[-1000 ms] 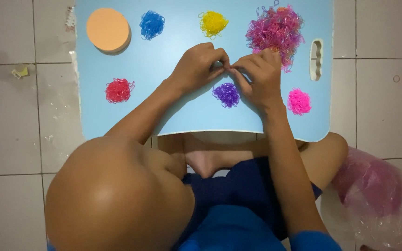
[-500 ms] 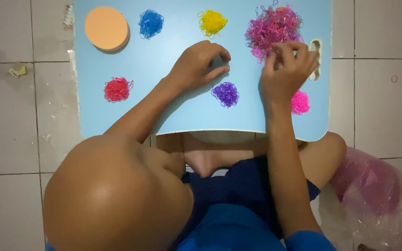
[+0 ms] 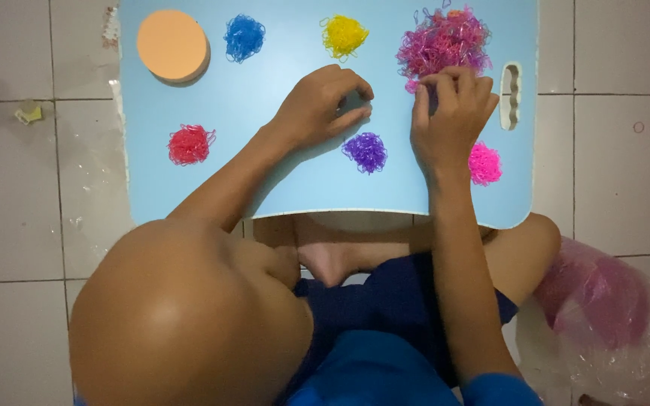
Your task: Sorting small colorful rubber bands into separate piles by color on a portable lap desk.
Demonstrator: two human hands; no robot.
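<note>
White floor tiles are surrounding a light blue lap table. At its far right, a big mixed pink heap of tiny rubber bands is lying under the right hand's pinching fingertips. Left hand is resting loosely curled, empty, above the small purple band pile.

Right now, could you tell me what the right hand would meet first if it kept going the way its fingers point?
Probably the mixed pink heap of bands; the right hand already touches its near edge.
</note>
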